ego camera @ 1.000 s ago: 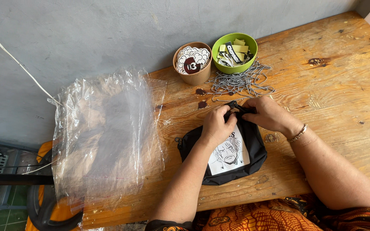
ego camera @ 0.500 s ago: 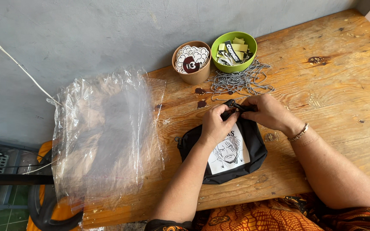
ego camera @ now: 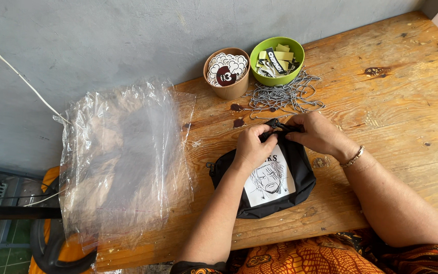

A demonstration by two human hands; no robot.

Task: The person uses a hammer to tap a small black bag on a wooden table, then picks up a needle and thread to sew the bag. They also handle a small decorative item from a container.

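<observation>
Head view. Worn wooden table [ego camera: 391, 116] set against a grey wall [ego camera: 128, 40], with a thin white cable [ego camera: 21, 76] slanting across the wall at the left. At the table's left end, a stack of clear bags [ego camera: 122, 162], crumpled and overhanging the edge. At the back, a brown cup [ego camera: 226, 89] of round stickers touching a green bowl [ego camera: 276, 81] of printed tags. Just in front of both, a loose heap of ball chains [ego camera: 285, 96].

Black pouch [ego camera: 300, 177] lying flat near the front edge, mid-table, with a white printed panel facing up. Left hand [ego camera: 252, 147] and right hand [ego camera: 318, 134] meeting at the far end of the pouch, just short of the chains. Fingers of both closed narrowly in a pinch on a small black tab [ego camera: 275, 124] there. Exact hold of each fingertip hidden by the knuckles. Bracelet [ego camera: 353, 156] on the right wrist. Orange patterned cloth [ego camera: 305, 256] across the lap below.

Step in hand, as judged: fine work on the fitting at the pouch's top, both hands engaged and nothing else touched. Further handling, as judged: calls for a steady two-handed pinch, the pouch kept flat, and the chains within easy reach of the right hand.
</observation>
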